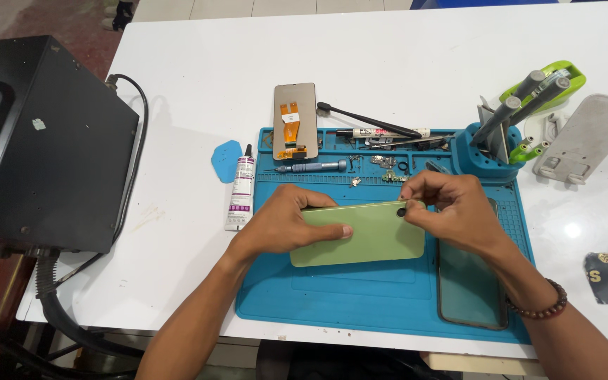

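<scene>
My left hand grips the left end of a light green phone back cover, thumb lying across its face. The cover is held a little above a blue repair mat. My right hand pinches the cover's upper right corner near the round camera hole. Under my right wrist a phone body with a glass face lies flat on the mat.
A detached screen with an orange flex cable, a screwdriver, tweezers and small parts lie at the mat's far edge. A glue tube and blue pick sit left. A tool holder stands right; a black box far left.
</scene>
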